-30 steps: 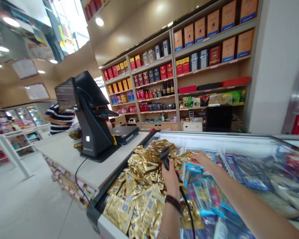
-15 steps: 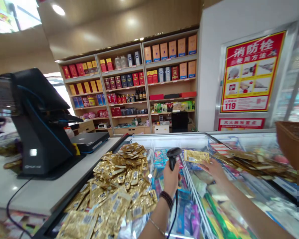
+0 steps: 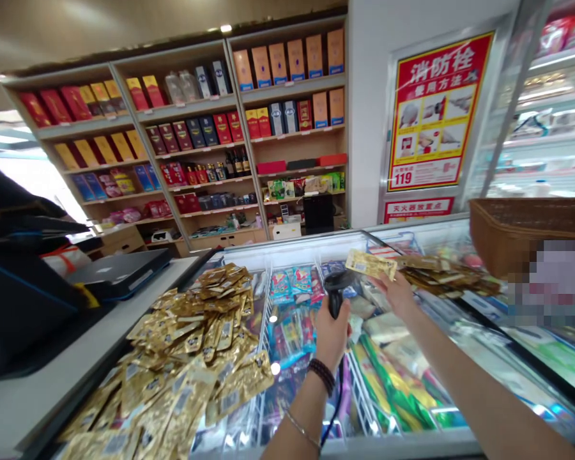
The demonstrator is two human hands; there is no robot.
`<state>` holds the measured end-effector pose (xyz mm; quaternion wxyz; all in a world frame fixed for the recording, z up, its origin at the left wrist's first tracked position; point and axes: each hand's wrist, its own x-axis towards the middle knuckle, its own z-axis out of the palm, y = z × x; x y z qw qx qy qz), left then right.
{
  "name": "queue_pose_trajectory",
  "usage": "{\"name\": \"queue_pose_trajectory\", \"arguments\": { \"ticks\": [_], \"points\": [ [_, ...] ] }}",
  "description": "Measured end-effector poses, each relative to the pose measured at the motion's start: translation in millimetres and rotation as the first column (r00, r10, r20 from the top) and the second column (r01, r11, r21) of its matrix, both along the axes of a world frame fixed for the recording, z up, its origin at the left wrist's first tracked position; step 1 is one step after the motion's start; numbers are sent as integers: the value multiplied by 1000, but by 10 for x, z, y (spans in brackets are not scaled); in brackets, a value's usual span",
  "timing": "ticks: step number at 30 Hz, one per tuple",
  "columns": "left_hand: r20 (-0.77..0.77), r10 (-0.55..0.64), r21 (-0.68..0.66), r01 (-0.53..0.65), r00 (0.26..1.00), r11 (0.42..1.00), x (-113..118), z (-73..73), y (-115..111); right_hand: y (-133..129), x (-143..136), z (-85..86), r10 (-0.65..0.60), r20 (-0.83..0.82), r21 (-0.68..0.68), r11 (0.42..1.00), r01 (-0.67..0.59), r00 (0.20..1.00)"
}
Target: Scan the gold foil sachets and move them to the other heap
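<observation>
My left hand point(image 3: 333, 329) is wrapped round the handle of a black barcode scanner point(image 3: 338, 281), its cable running down along the wrist. A gold foil packet point(image 3: 370, 263) with a pale label is pinched at its right end by my right hand point(image 3: 390, 287). The packet hangs just right of the scanner's head, above the glass top of a freezer. To the left lies a large heap of similar gold packets point(image 3: 206, 338). A smaller pile of gold packets point(image 3: 441, 275) lies beyond my right hand.
Bagged goods fill wire baskets inside the freezer point(image 3: 311, 239). On the left counter point(image 3: 119, 338) stand a black flat scale point(image 3: 117, 271) and a dark terminal point(image 3: 23, 300). A brown wicker basket point(image 3: 522, 230) sits at the right. Shelves of boxes point(image 3: 191, 134) line the back.
The view has turned to the right and come nearer. My right hand has raised the gold packet slightly, closer to the scanner's head. Both hands keep their holds.
</observation>
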<state>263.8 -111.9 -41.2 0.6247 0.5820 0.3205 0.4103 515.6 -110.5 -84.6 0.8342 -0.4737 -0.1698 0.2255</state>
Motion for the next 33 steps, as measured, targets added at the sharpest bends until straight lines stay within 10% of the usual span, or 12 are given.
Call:
{"name": "queue_pose_trajectory", "arguments": {
  "ticks": [33],
  "points": [
    [6,-52,41,51,999,998,-29,41,-45,-151,-145,207,15,-29,-121,992,-19,999]
  ]
}}
